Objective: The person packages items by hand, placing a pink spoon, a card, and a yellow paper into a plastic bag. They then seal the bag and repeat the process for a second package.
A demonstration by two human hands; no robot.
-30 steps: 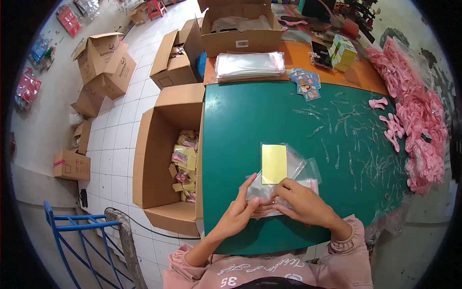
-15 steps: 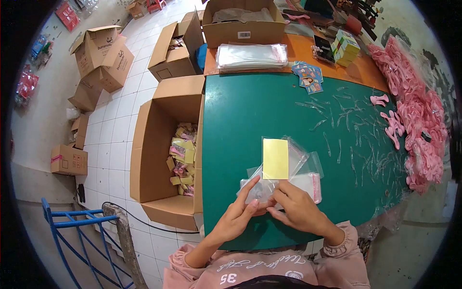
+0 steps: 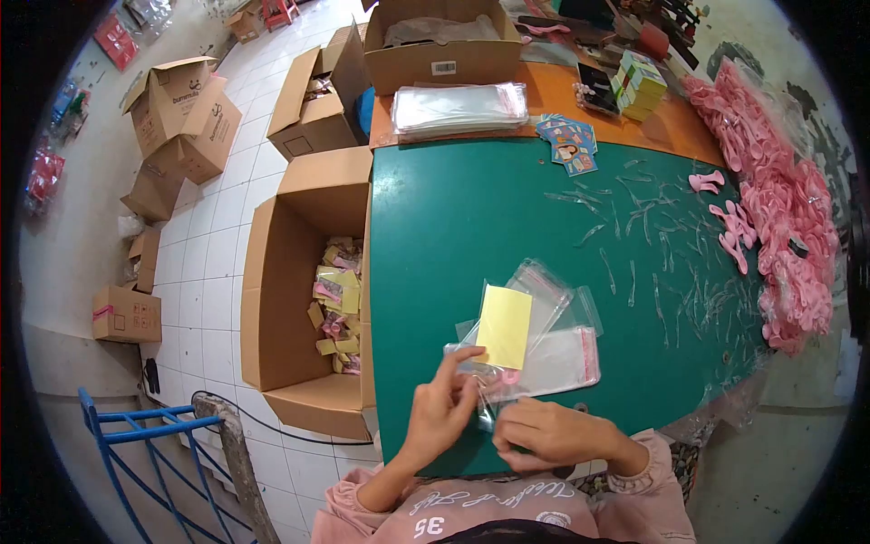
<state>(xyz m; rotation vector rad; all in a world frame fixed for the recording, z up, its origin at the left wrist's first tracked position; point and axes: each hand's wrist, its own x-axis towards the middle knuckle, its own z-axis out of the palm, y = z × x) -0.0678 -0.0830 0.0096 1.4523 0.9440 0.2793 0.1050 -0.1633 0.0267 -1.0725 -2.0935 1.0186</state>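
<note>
Head view, clear bag [image 3: 541, 299] holding yellow card [image 3: 504, 326], left hand [image 3: 441, 412] and right hand [image 3: 544, 435] both pinching its near end

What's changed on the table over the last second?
The left hand and right hand pulled the near end of the bag toward the body, still pinching it; the yellow card inside swung its top rightward. The pink pile and floor box stayed put.

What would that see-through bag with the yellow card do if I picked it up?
The bag would probably flop and crinkle, since it looks thin and wrinkled. The yellow card looks flat, so that part likely stays stiffer. The shiny film may be slippery.
</note>
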